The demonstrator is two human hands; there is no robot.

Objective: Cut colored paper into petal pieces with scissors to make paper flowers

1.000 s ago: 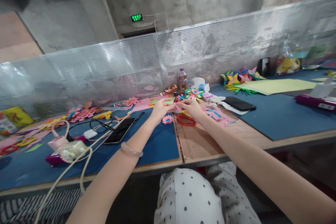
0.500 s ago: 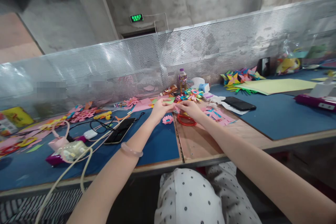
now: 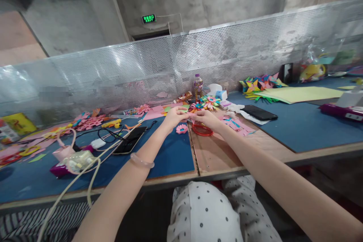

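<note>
Above the table, my left hand [image 3: 175, 118] and my right hand [image 3: 207, 118] meet at the fingertips. Both are closed in a pinch on a small piece of pink paper [image 3: 192, 117], mostly covered by the fingers. Just below my left hand, a pink paper flower [image 3: 181, 129] lies on the blue mat. Red-handled scissors [image 3: 202, 130] rest under my right hand, their blades hidden. Pink and blue paper pieces [image 3: 236, 125] are spread to the right of that hand.
A black phone [image 3: 259, 112] lies on the right mat, another phone [image 3: 130, 140] on the left. Cables cross a power strip [image 3: 61, 170]. A drink bottle [image 3: 198, 87] stands before the perforated metal screen [image 3: 136, 72]. Pale yellow sheets [image 3: 302, 93] and paper flowers [image 3: 211, 101] lie farther back.
Both hands keep nearly the same place and pinch, with only slight finger movement. The whole view has shifted a little; nothing has visibly been put down or picked up.
</note>
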